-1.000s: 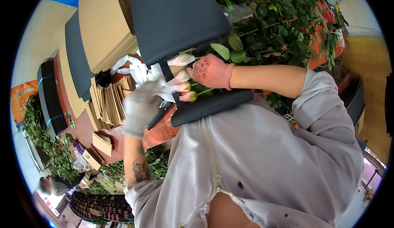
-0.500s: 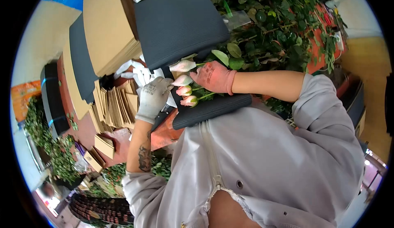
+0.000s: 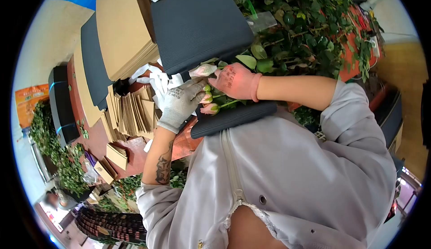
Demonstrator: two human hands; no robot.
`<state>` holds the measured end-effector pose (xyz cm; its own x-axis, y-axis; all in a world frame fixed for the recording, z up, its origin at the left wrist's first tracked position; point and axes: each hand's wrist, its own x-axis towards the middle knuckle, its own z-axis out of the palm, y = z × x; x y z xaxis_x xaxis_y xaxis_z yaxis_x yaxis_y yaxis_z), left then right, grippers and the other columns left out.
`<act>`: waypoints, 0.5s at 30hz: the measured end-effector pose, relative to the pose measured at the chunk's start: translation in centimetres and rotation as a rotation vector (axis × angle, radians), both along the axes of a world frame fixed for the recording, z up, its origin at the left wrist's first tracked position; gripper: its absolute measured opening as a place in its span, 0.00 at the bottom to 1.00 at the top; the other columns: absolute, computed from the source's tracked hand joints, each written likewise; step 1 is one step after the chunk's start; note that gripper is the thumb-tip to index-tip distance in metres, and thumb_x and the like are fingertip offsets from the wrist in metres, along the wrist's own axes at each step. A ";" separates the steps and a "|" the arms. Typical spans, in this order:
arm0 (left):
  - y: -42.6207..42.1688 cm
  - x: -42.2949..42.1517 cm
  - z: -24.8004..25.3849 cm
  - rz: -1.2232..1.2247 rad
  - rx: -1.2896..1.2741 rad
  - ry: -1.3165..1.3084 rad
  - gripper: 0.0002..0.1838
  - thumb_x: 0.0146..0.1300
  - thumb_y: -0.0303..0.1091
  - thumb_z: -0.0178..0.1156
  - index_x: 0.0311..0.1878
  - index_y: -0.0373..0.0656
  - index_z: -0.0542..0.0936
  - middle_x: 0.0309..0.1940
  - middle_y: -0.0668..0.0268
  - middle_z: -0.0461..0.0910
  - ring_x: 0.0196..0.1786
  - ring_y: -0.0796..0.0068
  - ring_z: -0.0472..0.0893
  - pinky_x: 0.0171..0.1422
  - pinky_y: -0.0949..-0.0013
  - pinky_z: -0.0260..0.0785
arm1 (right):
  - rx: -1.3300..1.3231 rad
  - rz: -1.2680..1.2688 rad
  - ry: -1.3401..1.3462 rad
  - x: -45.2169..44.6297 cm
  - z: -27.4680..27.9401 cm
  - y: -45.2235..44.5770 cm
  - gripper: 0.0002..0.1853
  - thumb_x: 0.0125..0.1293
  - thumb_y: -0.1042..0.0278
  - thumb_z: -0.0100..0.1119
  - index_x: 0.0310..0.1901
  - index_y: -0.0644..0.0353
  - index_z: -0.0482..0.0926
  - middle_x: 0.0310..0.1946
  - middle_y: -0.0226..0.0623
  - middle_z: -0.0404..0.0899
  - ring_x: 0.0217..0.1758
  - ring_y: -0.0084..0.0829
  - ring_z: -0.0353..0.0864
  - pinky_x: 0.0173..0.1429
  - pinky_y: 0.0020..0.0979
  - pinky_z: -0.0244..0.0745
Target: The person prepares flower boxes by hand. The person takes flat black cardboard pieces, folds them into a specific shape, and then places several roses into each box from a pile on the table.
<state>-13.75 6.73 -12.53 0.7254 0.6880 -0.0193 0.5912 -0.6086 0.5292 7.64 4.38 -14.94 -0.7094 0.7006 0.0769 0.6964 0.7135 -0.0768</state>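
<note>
In a grey-white glove, my left hand (image 3: 182, 101) is closed around the head of a rose, and its fingers hide most of that bloom. My right hand (image 3: 235, 82), in a pink glove, grips the same rose just behind the head; the stem is hidden. Two bare pink rosebuds (image 3: 209, 109) lie below the hands on a dark corrugated sheet (image 3: 233, 120), beside my chest. Above them rests another rosebud (image 3: 203, 71) in a whitish net sleeve.
White strips (image 3: 157, 84) and a row of folded cardboard pieces (image 3: 132, 114) lie left. Behind stand stacked brown cardboard sheets (image 3: 123, 29) and a black corrugated board (image 3: 197, 24). Leafy stems (image 3: 305, 33) heap at the right. Another person (image 3: 65, 199) is far off at lower left.
My left hand has moved right and now covers the rose head, which showed a whitish sleeve before. My right hand has stayed almost in place. The view has shifted slightly.
</note>
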 end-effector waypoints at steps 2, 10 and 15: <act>0.3 -0.4 -1.2 0.041 -0.042 -0.028 0.16 0.58 0.34 0.58 0.49 0.44 0.78 0.48 0.62 0.78 0.48 0.62 0.79 0.51 0.66 0.71 | -0.031 0.019 -0.061 -0.3 2.2 0.2 0.10 0.58 0.67 0.47 0.40 0.57 0.75 0.33 0.36 0.77 0.31 0.33 0.79 0.31 0.33 0.70; -0.1 -0.1 -0.8 0.080 -0.081 0.022 0.20 0.59 0.39 0.57 0.55 0.47 0.75 0.48 0.61 0.78 0.48 0.61 0.78 0.51 0.65 0.71 | -0.018 0.162 0.028 -0.3 0.0 -0.1 0.05 0.53 0.67 0.50 0.32 0.55 0.73 0.30 0.34 0.74 0.29 0.33 0.77 0.31 0.35 0.69; -2.3 0.5 0.8 0.083 -0.104 0.237 0.36 0.55 0.57 0.56 0.63 0.46 0.67 0.60 0.58 0.69 0.56 0.60 0.75 0.57 0.63 0.68 | -0.353 0.092 -0.093 0.0 3.2 0.9 0.08 0.53 0.64 0.53 0.34 0.55 0.73 0.35 0.37 0.73 0.32 0.34 0.78 0.32 0.34 0.70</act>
